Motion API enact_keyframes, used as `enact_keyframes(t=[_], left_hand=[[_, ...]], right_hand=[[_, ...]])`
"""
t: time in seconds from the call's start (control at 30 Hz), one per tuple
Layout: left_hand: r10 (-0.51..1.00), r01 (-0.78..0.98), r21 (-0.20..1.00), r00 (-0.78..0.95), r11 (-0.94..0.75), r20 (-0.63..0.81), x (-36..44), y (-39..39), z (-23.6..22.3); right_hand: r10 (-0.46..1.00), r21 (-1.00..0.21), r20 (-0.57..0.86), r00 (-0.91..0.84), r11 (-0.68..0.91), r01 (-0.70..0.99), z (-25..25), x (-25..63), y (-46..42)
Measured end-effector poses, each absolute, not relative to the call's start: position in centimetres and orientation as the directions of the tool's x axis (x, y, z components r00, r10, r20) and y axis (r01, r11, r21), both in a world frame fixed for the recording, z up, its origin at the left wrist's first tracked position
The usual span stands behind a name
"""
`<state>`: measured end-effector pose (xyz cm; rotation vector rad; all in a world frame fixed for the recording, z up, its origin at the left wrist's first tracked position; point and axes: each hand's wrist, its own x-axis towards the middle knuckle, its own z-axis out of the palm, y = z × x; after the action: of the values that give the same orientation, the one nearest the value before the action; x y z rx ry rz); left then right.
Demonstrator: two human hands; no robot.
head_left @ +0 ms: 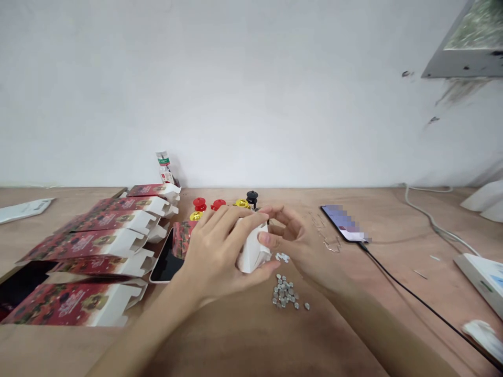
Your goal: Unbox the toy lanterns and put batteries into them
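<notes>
Between my hands is a small cardboard box, its white end point(253, 248) facing right and its red printed side showing past my left hand. My left hand point(216, 251) is wrapped over the box from the left, with the thumb under the white end. From the right, my right hand point(293, 235) presses its thumb against the white flap, its other fingers curled behind. Beyond my hands are small red spool-shaped pieces point(199, 203), gold pieces point(241, 203) and a black piece point(252, 197). Nearer to me lie several silver discs point(285, 291) and small whitish bits point(282, 257).
Several red printed boxes point(88, 246) with white flaps lie overlapping at left, near a dark phone point(163, 267). A small bottle point(165, 167) stands by the wall. To the right are thin bent wires point(332, 245), a cabled phone point(343, 222) and a white box point(481, 277).
</notes>
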<state>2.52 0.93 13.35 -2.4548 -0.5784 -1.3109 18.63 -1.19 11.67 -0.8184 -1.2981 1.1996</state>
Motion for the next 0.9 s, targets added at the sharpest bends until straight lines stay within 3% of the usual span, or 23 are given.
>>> enact_keyframes(t=[0.1, 0.2, 0.3, 0.4, 0.5, 0.57, 0.67, 0.73, 0.8, 0.9], left_hand=[[0.149, 0.432, -0.066, 0.445, -0.900, 0.883, 2.8, 0.8, 13.0], [0.072, 0.292, -0.061, 0.422, -0.954, 0.904, 2.9, 0.8, 12.8], [0.091, 0.146, 0.025, 0.462, -0.989, 0.882, 2.6, 0.6, 13.0], [0.256, 0.189, 0.193, 0.411, -0.963, 0.875, 1.9, 0.6, 13.4], [0.475, 0.365, 0.391, 0.176, -0.845, 0.862, 0.7, 0.9, 13.9], [0.596, 0.418, 0.499, 0.138, -0.759, 0.791, 0.1, 1.4, 14.1], [0.724, 0.426, 0.597, 0.262, -0.680, 0.638, -0.3, 2.0, 14.2], [0.738, 0.418, 0.613, 0.297, -0.671, 0.606, -0.3, 2.3, 14.3], [0.717, 0.421, 0.589, 0.293, -0.690, 0.632, -0.1, 2.5, 14.2], [0.675, 0.430, 0.535, 0.300, -0.727, 0.674, 0.0, 2.6, 14.3]], right_hand=[[0.937, -0.955, 0.253, -0.241, 0.202, -0.216, 11.7, 18.5, -1.4], [0.887, -0.960, 0.171, -0.430, 0.051, -0.276, 11.8, 18.7, -1.5], [0.877, -0.949, 0.118, -0.465, -0.038, -0.312, 12.0, 18.7, -1.7], [0.919, -0.941, 0.193, -0.343, 0.074, -0.331, 12.2, 18.5, -1.9], [0.921, -0.928, 0.363, -0.144, 0.341, -0.152, 11.8, 18.2, -1.8], [0.830, -0.819, 0.557, -0.037, 0.556, 0.140, 11.0, 18.0, -1.6], [0.588, -0.425, 0.793, -0.159, 0.721, 0.547, 9.6, 17.8, -1.1], [0.464, -0.174, 0.815, -0.346, 0.766, 0.618, 9.1, 17.9, -0.8], [0.386, -0.036, 0.779, -0.495, 0.815, 0.579, 9.1, 18.1, -0.7], [0.386, -0.069, 0.749, -0.538, 0.854, 0.516, 10.1, 18.6, -0.8]])
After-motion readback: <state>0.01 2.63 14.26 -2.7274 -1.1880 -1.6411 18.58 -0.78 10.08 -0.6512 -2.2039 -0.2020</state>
